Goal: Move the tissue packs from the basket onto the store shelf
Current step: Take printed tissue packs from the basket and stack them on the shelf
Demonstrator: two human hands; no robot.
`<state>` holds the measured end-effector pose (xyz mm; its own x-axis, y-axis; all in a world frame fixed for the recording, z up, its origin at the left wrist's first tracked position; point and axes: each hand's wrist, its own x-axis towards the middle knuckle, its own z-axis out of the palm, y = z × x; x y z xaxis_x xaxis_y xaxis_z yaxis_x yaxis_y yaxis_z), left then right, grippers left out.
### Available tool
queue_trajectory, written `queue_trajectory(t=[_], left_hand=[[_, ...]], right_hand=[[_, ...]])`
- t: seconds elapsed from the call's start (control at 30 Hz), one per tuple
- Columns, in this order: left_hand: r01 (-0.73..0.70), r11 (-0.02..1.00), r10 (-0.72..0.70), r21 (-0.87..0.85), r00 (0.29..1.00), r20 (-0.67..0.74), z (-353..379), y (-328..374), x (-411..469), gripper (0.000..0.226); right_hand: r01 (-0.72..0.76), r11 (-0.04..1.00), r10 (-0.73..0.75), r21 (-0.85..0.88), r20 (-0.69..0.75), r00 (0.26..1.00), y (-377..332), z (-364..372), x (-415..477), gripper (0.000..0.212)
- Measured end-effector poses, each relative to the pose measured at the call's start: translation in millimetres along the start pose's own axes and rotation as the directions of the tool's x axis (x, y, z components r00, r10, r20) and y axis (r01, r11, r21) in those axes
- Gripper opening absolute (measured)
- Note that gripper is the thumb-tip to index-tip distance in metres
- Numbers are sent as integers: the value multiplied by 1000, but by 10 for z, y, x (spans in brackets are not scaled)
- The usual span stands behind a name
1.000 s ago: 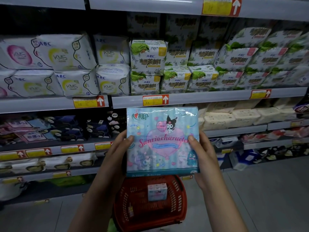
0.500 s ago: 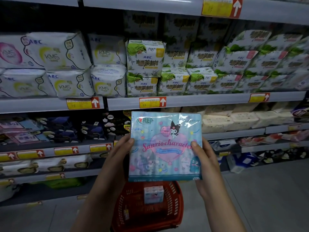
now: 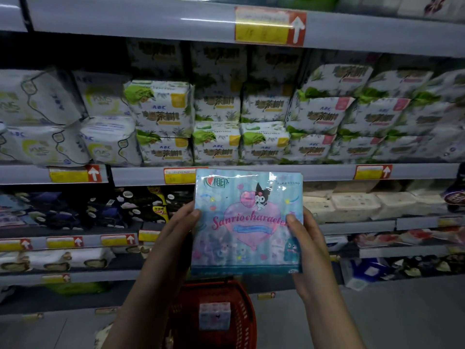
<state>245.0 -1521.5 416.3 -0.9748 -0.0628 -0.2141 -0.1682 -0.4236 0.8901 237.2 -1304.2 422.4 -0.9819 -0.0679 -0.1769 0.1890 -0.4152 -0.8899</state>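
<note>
Both hands, left hand [image 3: 176,230] and right hand [image 3: 305,238], pinch the glossy pale-blue cartoon-printed tissue pack [image 3: 247,220] by its side edges, above the red plastic mesh basket [image 3: 241,313] holding another small pack [image 3: 214,315].

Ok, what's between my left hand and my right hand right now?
The blue Sanrio tissue pack: left hand and right hand grip its side edges, in the head view.
</note>
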Motion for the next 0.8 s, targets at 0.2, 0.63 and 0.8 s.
queue_trajectory(t=[0.2, 0.63, 0.8], left_hand=[[-24, 999, 24, 27, 1000, -3, 228, -14, -25, 92], [-152, 983, 145, 104, 986, 77, 395, 488, -94, 87], [-194, 975, 184, 108, 978, 97, 386, 635, -67, 72]], right_hand=[[-32, 999, 31, 32, 34, 999, -66, -140, 204, 86], [88, 995, -91, 40, 74, 993, -384, 148, 378, 68], [112, 991, -120, 73, 109, 987, -538, 264, 401, 74]])
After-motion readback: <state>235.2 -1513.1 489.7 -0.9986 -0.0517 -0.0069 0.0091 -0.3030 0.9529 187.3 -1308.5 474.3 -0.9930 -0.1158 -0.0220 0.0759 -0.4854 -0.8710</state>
